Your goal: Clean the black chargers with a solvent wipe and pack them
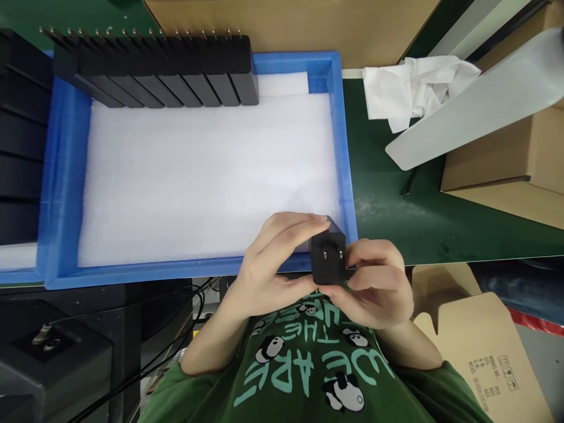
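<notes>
A black plug-in power adapter (pixel 328 255) is held between both hands over the front right corner of the blue tray (pixel 347 194), its two metal prongs facing up toward me. My left hand (pixel 275 264) grips it from the left, fingers along the far edge and thumb at the near edge. On the other side, my right hand (pixel 379 282) has its fingers and thumb closed on the adapter's right and near sides. White foam (pixel 207 176) lines the tray. Along its back edge stands a row of several like adapters (pixel 211 70), prongs pointing away.
At the left, a second tray holds more black adapters (pixel 22 141). White cloths (pixel 418 88) lie on the green table at the right, under a pale blade-shaped panel (pixel 480 100). Cardboard boxes (pixel 497 153) stand beyond. A dark machine (pixel 53 352) and cables sit below left.
</notes>
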`<state>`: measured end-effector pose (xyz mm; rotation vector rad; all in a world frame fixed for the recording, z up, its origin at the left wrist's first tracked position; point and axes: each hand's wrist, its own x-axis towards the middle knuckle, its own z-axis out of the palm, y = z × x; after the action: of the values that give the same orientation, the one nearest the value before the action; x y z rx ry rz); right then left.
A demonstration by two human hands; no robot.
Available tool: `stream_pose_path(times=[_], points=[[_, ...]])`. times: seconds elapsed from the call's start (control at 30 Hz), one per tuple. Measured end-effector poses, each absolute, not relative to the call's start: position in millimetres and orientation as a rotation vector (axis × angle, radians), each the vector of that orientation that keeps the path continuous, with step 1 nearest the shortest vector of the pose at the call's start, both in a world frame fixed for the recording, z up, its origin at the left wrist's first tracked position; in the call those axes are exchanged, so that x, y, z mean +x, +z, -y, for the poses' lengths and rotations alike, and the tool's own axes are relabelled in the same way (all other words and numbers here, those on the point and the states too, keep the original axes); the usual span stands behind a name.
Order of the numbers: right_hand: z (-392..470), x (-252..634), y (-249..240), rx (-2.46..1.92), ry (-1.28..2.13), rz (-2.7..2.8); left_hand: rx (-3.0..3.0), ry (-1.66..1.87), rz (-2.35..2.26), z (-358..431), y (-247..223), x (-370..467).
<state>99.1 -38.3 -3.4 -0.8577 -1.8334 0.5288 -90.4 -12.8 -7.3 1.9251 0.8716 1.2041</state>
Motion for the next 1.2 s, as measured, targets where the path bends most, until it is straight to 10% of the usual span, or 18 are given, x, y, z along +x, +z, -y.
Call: stream_pose_path(times=[0.8,1.2], points=[[50.5,114.9,-3.8,-1.070,0.303,1.768,1.730,1.177,-1.083,11.4,19.9,-109.6],[46.0,126.7,-68.0,-1.254,0.006,1.498,2.004,0.941,-1.955,-267.3,115.0,-202.1]])
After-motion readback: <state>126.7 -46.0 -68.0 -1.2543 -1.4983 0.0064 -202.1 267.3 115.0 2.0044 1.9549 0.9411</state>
